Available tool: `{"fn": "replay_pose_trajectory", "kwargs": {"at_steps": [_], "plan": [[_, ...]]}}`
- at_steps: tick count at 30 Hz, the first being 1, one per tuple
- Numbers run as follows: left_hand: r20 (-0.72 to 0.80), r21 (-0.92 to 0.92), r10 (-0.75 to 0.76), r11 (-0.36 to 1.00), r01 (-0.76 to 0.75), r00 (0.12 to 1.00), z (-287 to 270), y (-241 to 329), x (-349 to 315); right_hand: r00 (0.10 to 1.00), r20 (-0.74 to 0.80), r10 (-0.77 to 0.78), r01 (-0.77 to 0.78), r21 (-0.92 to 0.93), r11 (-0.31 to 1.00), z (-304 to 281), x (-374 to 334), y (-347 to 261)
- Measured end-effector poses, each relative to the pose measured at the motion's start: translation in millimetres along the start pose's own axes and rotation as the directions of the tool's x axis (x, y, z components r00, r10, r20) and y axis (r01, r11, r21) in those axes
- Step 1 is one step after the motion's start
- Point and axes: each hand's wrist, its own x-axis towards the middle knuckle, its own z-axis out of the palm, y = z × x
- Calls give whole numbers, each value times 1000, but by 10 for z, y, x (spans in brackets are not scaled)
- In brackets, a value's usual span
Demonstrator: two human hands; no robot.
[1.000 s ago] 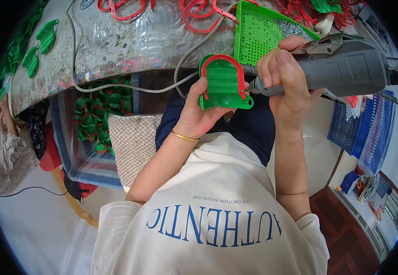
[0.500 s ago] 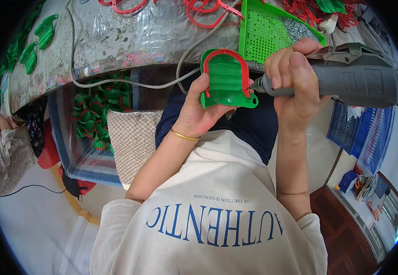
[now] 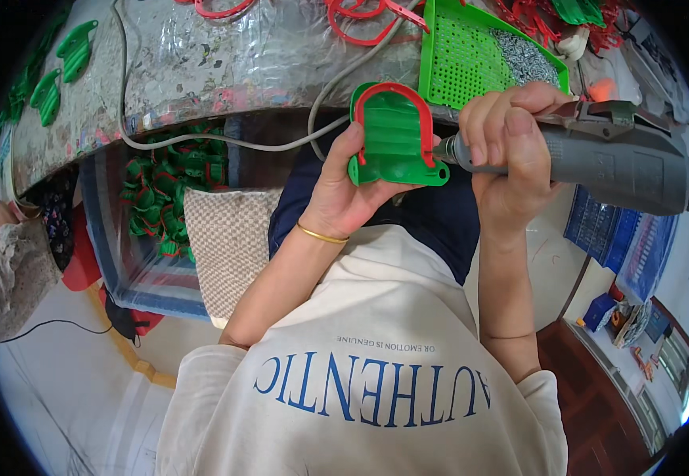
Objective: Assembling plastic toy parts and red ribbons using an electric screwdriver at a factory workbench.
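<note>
Gripped in my left hand (image 3: 338,178) is a green curved plastic piece (image 3: 393,135) with ribs across it. A red U-shaped plastic band (image 3: 394,89) lies along its rim. My fingers go under the green piece and my thumb presses its left side. My right hand (image 3: 511,147) is wrapped round a dark grey electric screwdriver (image 3: 614,163) held nearly level. Its metal tip meets the lower right end of the red band, near a small tab with a hole on the green piece. Whether a screw sits at the tip is too small to tell.
On the plastic-covered table (image 3: 202,71) are a green perforated tray (image 3: 471,67) of small metal screws, red bands (image 3: 360,24) and loose green pieces (image 3: 76,51). A grey cable (image 3: 225,141) crosses the table edge. Below left stands a bin (image 3: 146,297) of red-and-green pieces. Another person's sleeve (image 3: 15,270) shows far left.
The screwdriver's rear end has swung slightly lower, while its tip stays at the red band. The green piece has shifted barely to the right in my left hand.
</note>
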Motion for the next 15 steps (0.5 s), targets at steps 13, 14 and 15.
{"fn": "replay_pose_trajectory", "kwargs": {"at_steps": [13, 14, 15], "plan": [[-16, 136, 15, 991, -13, 1000, 31, 56, -131, 988, 100, -117, 86, 273, 958, -115, 387, -380], [-14, 138, 9, 990, -7, 1000, 34, 52, -105, 988, 94, -121, 91, 270, 959, -146, 424, -279], [52, 141, -9, 990, 2, 999, 55, 47, -56, 997, -20, -74, 76, 163, 984, -221, 466, -136]]}}
